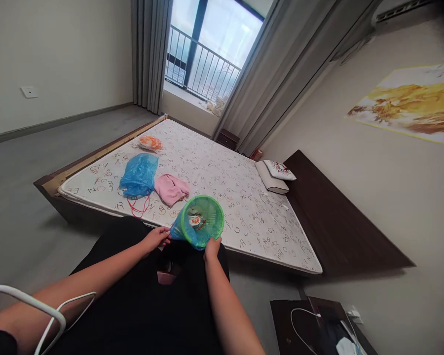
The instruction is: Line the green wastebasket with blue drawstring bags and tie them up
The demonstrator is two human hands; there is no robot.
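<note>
Over my lap, at the near edge of the mattress, is a green plastic waste basket (pixel 221 217), its round mouth tilted toward me. A thin blue plastic bag (pixel 178 230) hangs over the left and near part of its rim. Small crumpled rubbish (pixel 195 221) shows inside. My left hand (pixel 159 238) pinches the bag's edge beside the basket. My right hand (pixel 212 248) grips the near right part of the rim, with its thumb up; the bag's lower edge reaches close to it. My remaining right fingers are hidden behind the basket.
On the bed's mattress (pixel 222 182) lie a blue plastic bag with red drawstrings (pixel 138 173), a pink cloth (pixel 171 189), an orange-and-clear bundle (pixel 150 143) and pillows (pixel 274 175). A dark nightstand (pixel 296 325) with a white cable stands at lower right. A white cable (pixel 25 298) crosses near my left arm.
</note>
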